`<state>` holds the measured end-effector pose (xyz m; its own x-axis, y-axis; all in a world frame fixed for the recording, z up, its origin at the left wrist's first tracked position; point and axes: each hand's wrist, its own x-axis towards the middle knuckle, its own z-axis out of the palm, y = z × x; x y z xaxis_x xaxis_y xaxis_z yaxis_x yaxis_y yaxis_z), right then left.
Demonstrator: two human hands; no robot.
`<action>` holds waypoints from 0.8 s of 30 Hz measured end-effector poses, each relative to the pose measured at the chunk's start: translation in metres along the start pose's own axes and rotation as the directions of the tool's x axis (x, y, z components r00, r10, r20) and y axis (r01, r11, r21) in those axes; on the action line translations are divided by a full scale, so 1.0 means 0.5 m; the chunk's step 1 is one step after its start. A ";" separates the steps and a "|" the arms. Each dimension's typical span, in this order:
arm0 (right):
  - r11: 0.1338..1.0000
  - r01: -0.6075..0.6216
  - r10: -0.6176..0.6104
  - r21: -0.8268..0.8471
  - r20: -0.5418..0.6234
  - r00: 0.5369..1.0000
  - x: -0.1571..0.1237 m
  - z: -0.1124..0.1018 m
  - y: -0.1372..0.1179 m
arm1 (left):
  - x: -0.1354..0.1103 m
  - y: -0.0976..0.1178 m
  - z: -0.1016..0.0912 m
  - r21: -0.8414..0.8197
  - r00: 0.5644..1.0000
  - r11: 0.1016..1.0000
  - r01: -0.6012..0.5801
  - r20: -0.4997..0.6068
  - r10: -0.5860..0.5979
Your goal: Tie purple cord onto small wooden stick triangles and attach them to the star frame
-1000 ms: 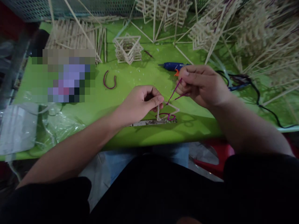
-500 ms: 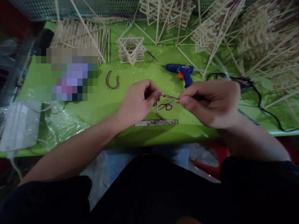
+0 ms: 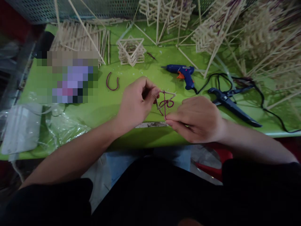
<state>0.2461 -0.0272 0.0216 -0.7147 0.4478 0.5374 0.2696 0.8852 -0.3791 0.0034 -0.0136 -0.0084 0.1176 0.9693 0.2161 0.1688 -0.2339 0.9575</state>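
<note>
My left hand (image 3: 137, 102) pinches a small triangle of thin wooden sticks (image 3: 169, 94) just above the green table (image 3: 98, 106). A purple cord (image 3: 166, 104) loops around the triangle. My right hand (image 3: 196, 119) is closed, pinching the cord's lower end near the table's front edge. A flat wooden strip (image 3: 151, 124) lies on the table under both hands.
A blue glue gun (image 3: 182, 72) and dark scissors (image 3: 231, 102) lie to the right, with a black cable (image 3: 270, 110). A loose curved piece of purple cord (image 3: 112, 82) lies left. Stacked stick frames (image 3: 131, 51) and long sticks fill the back. Clear plastic bags (image 3: 35, 125) sit far left.
My right hand dropped from above the triangle toward the table's front edge, pulling the cord down and uncovering the scissors. My left hand kept its grip on the triangle.
</note>
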 end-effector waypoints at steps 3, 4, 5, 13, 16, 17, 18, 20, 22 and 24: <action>0.999 0.037 -0.036 -0.039 0.022 0.999 0.000 0.007 0.001 | -0.003 0.006 0.000 -0.027 1.000 0.999 0.020 -0.014 -0.020; 0.998 0.052 -0.050 -0.047 0.031 0.998 0.001 0.008 0.001 | -0.004 0.008 0.000 -0.030 1.000 0.999 0.017 -0.018 -0.017; 0.996 0.065 -0.063 -0.055 0.040 0.997 0.003 0.008 0.001 | -0.004 0.009 0.000 -0.028 1.000 1.000 0.012 -0.018 -0.012; 0.989 0.123 -0.118 -0.084 0.061 0.991 0.007 0.017 0.005 | -0.007 0.014 0.002 -0.027 0.996 0.996 -0.082 -0.045 0.081; 0.993 0.088 -0.081 -0.080 0.085 0.993 0.004 0.021 0.007 | -0.008 0.016 0.001 -0.057 0.998 0.998 -0.034 -0.052 0.031; 0.995 0.063 -0.057 -0.075 0.088 0.994 0.003 0.021 0.006 | -0.007 0.016 0.001 -0.053 0.998 0.998 -0.025 -0.053 0.022; 0.996 0.043 -0.037 -0.072 0.073 0.997 0.001 0.020 0.005 | -0.007 0.015 0.000 -0.044 0.998 0.999 -0.023 -0.054 0.021; 0.996 0.012 -0.013 -0.094 -0.005 1.000 0.000 0.015 0.000 | -0.004 0.011 -0.001 -0.023 0.998 0.999 -0.031 -0.060 0.030; 0.985 -0.018 -0.004 -0.170 -0.128 0.992 0.001 0.006 -0.008 | -0.001 0.007 0.001 -0.023 0.997 0.999 -0.043 -0.061 0.041; 0.970 -0.083 0.023 -0.230 -0.252 0.968 0.006 -0.003 -0.017 | 0.003 0.005 0.004 -0.045 0.997 0.998 -0.050 -0.054 0.048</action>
<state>0.2429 -0.0334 0.0276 -0.5228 0.4855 0.7007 0.4689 0.8503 -0.2392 0.0059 -0.0131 -0.0064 0.0726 0.9597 0.2715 0.1183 -0.2786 0.9531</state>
